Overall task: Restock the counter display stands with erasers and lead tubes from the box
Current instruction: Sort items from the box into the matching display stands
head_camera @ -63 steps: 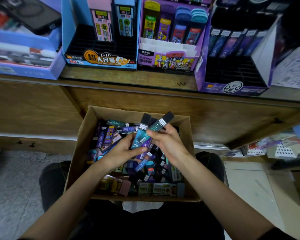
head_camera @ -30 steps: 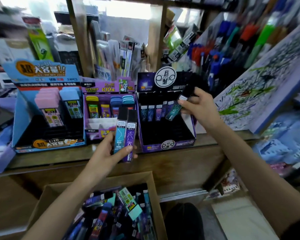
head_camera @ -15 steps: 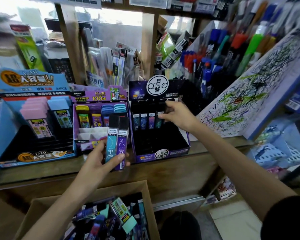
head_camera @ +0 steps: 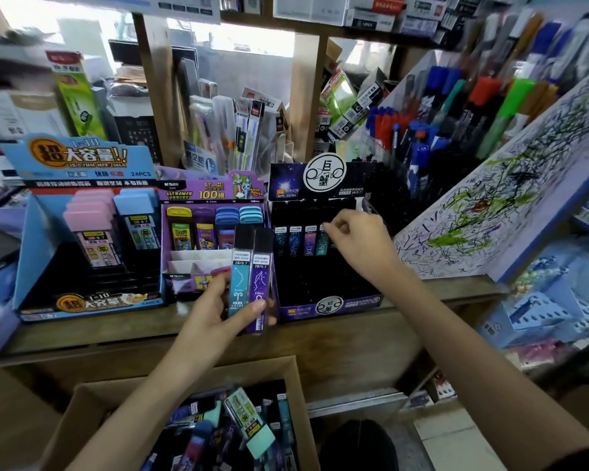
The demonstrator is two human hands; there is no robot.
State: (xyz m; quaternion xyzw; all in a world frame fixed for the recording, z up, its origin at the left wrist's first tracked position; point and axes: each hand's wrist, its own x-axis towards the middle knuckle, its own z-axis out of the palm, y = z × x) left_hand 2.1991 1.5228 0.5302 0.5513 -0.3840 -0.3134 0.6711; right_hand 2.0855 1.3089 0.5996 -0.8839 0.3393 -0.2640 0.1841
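left hand [head_camera: 215, 316] grips two lead tubes [head_camera: 251, 277]; right hand [head_camera: 357, 243] curled at stand [head_camera: 332, 306], grip unclear.

My 2 forearms enter from the bottom edge of the frame, uncovered from elbow to wrist. My left hand [head_camera: 218, 311] shows just left of centre and my right hand [head_camera: 357, 246] right of centre. The nail on my left thumb is short and plain. The edge of a dark sleeve [head_camera: 582, 458] shows in the lower right corner. Dark trousers [head_camera: 357, 443] cover my knee at the bottom centre.
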